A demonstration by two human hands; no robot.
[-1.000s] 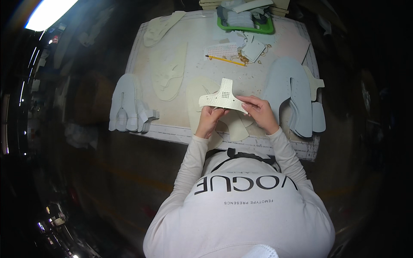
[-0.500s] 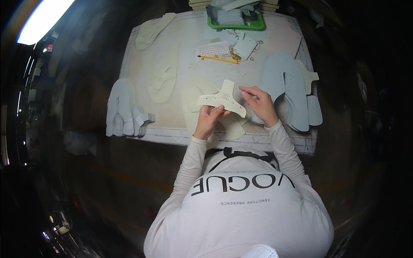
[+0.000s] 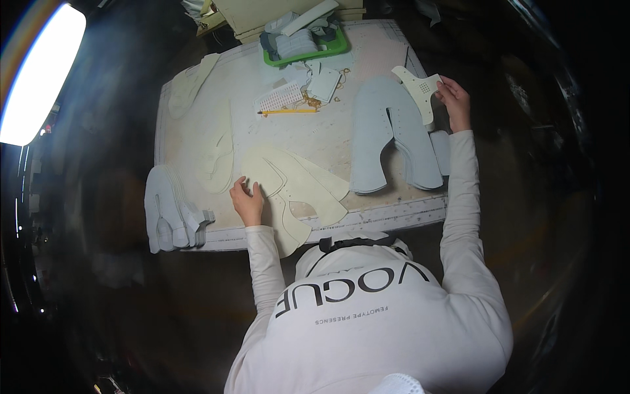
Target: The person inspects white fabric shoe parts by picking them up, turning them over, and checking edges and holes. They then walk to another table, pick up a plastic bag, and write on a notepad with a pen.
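Head view: right hand point(image 3: 454, 100) grasps the cream perforated piece point(image 3: 417, 89) at the table's point(image 3: 367, 56) far right edge, its long axis slanting over the blue pieces point(image 3: 392, 134); left hand point(image 3: 247, 201) rests released on cream pieces point(image 3: 298, 184), well apart.

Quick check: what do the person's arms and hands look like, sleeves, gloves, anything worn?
Both arms are covered by long, close-fitting off-white sleeves of a hooded top, reaching to the wrists. The left hand and right hand are bare: no gloves. No rings, watch or bands can be made out at this size. The left sleeve and right sleeve are plain, without markings.
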